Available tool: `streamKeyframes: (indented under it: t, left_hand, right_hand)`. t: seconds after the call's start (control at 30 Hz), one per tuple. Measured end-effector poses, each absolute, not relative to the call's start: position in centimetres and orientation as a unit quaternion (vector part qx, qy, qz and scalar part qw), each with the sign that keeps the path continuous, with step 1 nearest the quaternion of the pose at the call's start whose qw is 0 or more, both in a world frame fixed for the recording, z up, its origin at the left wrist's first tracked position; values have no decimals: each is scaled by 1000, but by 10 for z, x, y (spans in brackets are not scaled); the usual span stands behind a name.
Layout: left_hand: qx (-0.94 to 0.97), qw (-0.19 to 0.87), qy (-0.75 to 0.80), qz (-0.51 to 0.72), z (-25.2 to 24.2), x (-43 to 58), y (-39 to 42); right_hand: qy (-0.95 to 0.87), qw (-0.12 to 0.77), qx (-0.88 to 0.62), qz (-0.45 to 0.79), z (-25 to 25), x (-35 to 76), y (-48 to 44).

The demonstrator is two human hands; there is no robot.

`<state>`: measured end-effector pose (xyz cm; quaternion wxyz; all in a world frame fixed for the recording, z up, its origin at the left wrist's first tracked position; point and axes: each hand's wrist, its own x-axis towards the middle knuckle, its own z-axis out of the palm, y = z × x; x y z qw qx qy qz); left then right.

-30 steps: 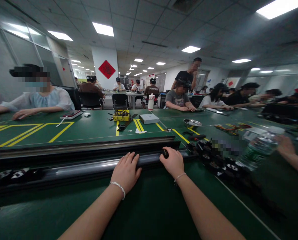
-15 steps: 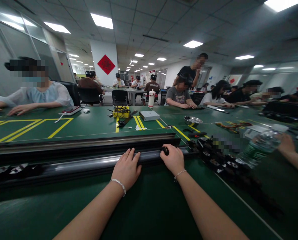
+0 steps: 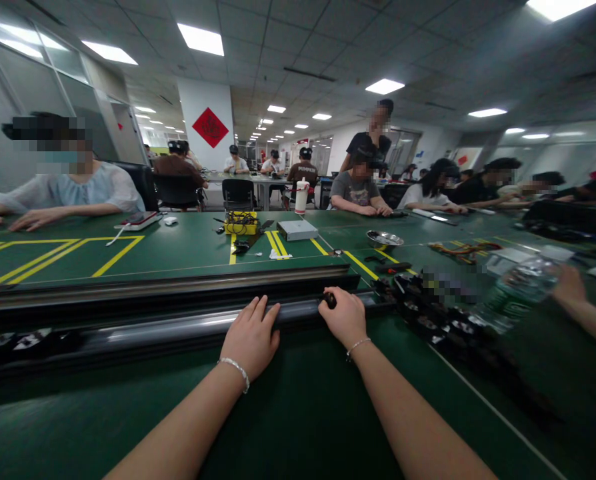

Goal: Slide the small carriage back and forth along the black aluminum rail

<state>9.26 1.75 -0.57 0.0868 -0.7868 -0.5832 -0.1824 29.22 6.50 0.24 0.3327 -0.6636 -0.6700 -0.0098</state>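
Note:
A long, dark, glossy tube-like bar (image 3: 168, 325) lies across the green table in front of me. My left hand (image 3: 251, 337) rests on it with the fingers stretched out, palm down. Farther right along the bar, my right hand (image 3: 345, 313) is closed, its curled fingers around a small round black piece (image 3: 330, 300) that shows between thumb and fingers. What that piece is, I cannot tell. Behind the bar runs a second long black rail (image 3: 178, 283), parallel to it.
A row of black parts (image 3: 443, 320) lies right of the bar, beside a plastic water bottle (image 3: 518, 297) near another person's hand (image 3: 571, 287). Farther back are a metal bowl (image 3: 385, 239), a grey box (image 3: 297, 231) and a yellow container (image 3: 241, 223) with black cables. Several people sit around.
Both my hands keep their places on the bar. The whole view has shifted very slightly. The standing person in the back has moved a little to the left.

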Motion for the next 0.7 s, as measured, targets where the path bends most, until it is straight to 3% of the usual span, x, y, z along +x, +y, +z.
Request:
streamKeyframes:
  t: [0.7]
  left_hand:
    - [-788, 81, -580, -190, -5, 92, 17]
  right_hand:
    - [-659, 329, -677, -2, 0, 294, 67]
